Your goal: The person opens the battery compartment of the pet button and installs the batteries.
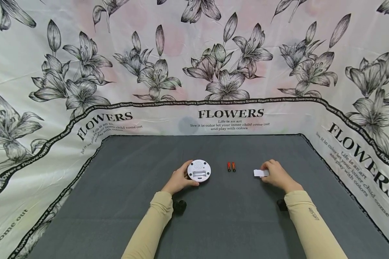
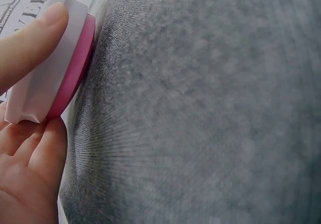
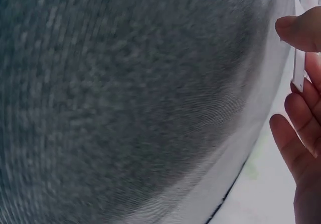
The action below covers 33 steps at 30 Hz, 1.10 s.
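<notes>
Here, left hand (image 1: 179, 180) grips a round white device (image 1: 199, 167); right hand (image 1: 279, 176) pinches a white piece (image 1: 260, 173); two batteries (image 1: 233, 167) lie between.

The head view looks forward and down from the person's side, far enough back for the worktop (image 1: 227, 223) to spread over the lower frame, with the floral cloth (image 1: 162, 118) above. The left wrist view sits very close, the left hand (image 1: 178, 181) and round white device (image 1: 199, 165) crowding its left edge; the right wrist view (tilted, like its partner) has the right hand (image 1: 278, 176) and white piece (image 1: 259, 173) at its right edge. The head view shares each pair.
</notes>
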Motion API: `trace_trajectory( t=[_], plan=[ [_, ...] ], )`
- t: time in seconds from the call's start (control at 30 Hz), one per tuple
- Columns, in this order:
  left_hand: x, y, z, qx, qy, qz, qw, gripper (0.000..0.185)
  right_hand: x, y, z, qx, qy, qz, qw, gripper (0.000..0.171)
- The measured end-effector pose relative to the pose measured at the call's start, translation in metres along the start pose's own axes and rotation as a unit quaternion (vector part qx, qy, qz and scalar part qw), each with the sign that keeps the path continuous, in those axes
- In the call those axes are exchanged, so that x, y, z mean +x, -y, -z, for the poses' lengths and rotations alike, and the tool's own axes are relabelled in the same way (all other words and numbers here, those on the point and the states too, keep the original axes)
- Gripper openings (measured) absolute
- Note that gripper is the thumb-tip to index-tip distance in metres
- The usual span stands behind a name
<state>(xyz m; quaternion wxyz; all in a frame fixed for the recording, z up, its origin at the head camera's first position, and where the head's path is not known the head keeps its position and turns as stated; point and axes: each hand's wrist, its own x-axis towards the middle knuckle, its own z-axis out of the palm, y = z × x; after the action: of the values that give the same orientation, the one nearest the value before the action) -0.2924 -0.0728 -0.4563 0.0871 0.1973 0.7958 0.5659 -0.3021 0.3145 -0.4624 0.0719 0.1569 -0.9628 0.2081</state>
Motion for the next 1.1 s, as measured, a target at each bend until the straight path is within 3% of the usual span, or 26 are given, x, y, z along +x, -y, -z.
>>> trace_trajectory(
  t=[0.17,0.4,0.5,0.87,1.1],
  plan=[
    [0.002,0.005,0.0,-0.003,-0.001,0.0,1.0,0.091,-0.001,-0.008,-0.003,0.028,0.004,-0.013,1.0,0.025],
    [0.013,0.035,0.0,-0.002,-0.01,0.008,0.9999,0.096,0.001,-0.011,-0.002,0.065,0.019,-0.035,0.997,0.027],
    [0.015,0.038,0.0,0.002,-0.011,0.007,0.9999,0.097,0.002,-0.012,-0.001,0.072,0.033,-0.045,0.996,0.027],
    [0.014,0.036,0.0,0.006,-0.007,-0.003,1.0,0.097,0.0,-0.008,0.004,0.068,0.063,-0.053,0.994,0.031],
    [0.006,0.02,0.002,-0.009,0.0,-0.003,1.0,0.094,0.004,0.008,0.004,0.096,0.014,-0.062,0.993,0.042]
  ],
)
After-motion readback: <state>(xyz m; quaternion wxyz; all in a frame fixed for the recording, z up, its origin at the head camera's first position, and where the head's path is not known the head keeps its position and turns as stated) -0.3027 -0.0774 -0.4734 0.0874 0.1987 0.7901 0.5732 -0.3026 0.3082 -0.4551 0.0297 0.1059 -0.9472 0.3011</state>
